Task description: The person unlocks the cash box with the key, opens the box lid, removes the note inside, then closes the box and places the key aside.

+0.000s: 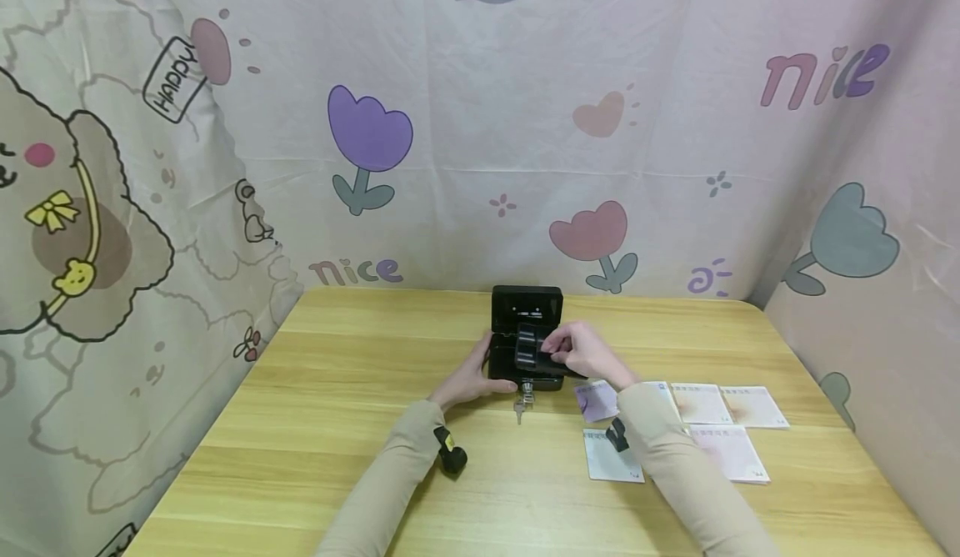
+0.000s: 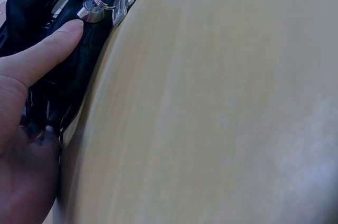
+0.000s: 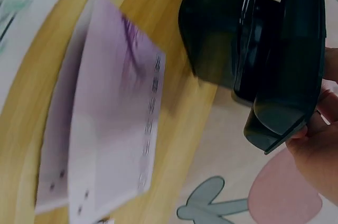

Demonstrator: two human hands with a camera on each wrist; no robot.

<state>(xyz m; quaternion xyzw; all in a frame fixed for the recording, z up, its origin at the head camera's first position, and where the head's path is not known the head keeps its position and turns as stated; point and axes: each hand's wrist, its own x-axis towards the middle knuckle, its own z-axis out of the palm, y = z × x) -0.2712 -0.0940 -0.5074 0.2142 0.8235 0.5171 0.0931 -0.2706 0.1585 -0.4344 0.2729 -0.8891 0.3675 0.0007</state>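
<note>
a: where is the box point(image 1: 527, 336), and what has hold of it?

b: it sits on the bench point(image 1: 337, 390), mid-width, toward the far edge, lid up. the left hand point(image 1: 471, 378) lies against its left front corner, thumb point(image 2: 50, 49) straight and pressed on the front wall just beside the lock point(image 2: 91, 11). its fingers look relaxed, not curled round anything. the right hand point(image 1: 583, 352) pinches the tray point(image 1: 534, 348), fingers curled on the tray's edge, and holds it tilted over the open box.

a: how does the tray handle?

b: judged from its look, it is a thin moulded plastic insert: light, stiff, glossy, so likely slippery. take it by the rim, as the right hand does. a one-sided grip lets it tip.

a: and the box?

b: it looks rigid and heavier than the tray. the glossy walls may slide on the smooth bench, so bracing the front corner is sound. keep clear of the keys point(image 1: 521, 403) that hang from the lock and rest on the bench in front.

a: open room?

b: wide bare bench lies to the left and front-left. to the right, notes point(image 1: 705, 403) lie flat near the box, one folded note point(image 3: 105, 129) just beside it. the curtain point(image 1: 480, 123) hangs close behind the lid, so there is little room rearward. the bench's right edge lies beyond the notes.
</note>
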